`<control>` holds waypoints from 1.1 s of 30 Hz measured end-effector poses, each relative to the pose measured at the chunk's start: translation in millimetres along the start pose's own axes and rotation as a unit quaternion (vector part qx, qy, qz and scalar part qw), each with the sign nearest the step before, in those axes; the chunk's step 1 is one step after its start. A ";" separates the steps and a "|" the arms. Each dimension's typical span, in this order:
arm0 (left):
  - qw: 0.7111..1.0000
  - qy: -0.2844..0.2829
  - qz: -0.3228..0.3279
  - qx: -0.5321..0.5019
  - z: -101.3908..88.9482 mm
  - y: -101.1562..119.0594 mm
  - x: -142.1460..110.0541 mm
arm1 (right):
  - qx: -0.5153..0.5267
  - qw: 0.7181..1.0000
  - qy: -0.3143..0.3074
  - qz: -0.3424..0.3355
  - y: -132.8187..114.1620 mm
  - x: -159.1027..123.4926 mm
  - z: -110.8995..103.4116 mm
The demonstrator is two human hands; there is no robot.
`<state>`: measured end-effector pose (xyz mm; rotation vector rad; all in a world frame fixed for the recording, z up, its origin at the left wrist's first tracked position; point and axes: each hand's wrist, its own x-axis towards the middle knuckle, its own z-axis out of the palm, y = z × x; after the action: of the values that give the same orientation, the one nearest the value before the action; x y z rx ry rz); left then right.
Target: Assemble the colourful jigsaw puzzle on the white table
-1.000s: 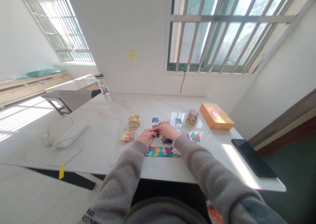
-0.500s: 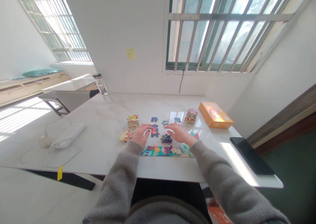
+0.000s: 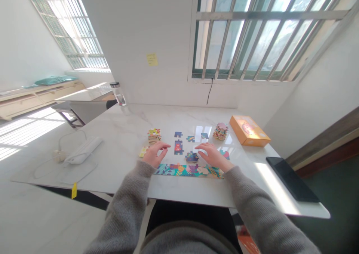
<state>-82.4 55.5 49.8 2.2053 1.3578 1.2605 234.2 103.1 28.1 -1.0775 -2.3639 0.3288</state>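
My left hand [image 3: 155, 154] hovers over the table left of two joined blue puzzle pieces [image 3: 178, 148] with a red figure. Its thumb and fingers are apart, and nothing shows between them. Nearest to my right hand [image 3: 212, 155] is a small pile of dark blue puzzle pieces [image 3: 192, 157]; the fingers reach out loosely and hold nothing. Loose blue pieces lie beyond: one at the top [image 3: 178, 134], one in the middle [image 3: 191, 138] and one at the right [image 3: 204, 135]. In front runs an assembled puzzle strip [image 3: 179, 169] with animals and leaves, partly under my right wrist.
Stacks of puzzle pieces stand at the left [image 3: 154, 136] and right [image 3: 220, 131]. An orange box [image 3: 249, 130] sits behind a black tablet [image 3: 291, 179]. To the left are a white power strip [image 3: 84, 151] with a cable and a clear bottle [image 3: 119, 95].
My hands have drawn apart: the left has moved left, off the joined blue pieces, and the right has shifted slightly right. The whole view has shifted a little.
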 end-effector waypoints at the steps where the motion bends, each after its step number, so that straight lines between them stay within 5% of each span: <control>1: 1.000 -0.004 -0.001 -0.003 3.9 -1.0 -1.4 | 0.007 1.000 0.002 -0.002 -0.5 -1.4 1.0; 12: 0.995 0.054 0.017 -0.085 30.9 -6.9 -25.6 | 0.030 0.999 0.015 0.011 -10.2 -11.7 11.9; 15: 0.998 0.031 0.007 -0.058 34.4 -4.8 -27.0 | 0.045 0.999 0.025 0.003 -14.6 -12.9 12.1; 19: 0.999 -0.007 0.030 -0.029 35.7 -0.9 -26.6 | 0.061 0.997 0.030 -0.025 -16.4 -14.3 9.5; 26: 0.996 0.070 0.003 -0.063 32.4 -2.3 -26.5 | 0.043 0.998 -0.007 -0.041 -14.8 -15.1 7.0; 33: 0.991 0.082 -0.013 -0.102 32.5 -0.2 -28.4 | 0.056 0.998 0.036 -0.019 -13.5 -16.5 6.2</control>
<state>-62.4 39.1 15.2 1.9791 1.2464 1.5270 231.4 81.7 22.7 -0.9760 -2.2706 0.3965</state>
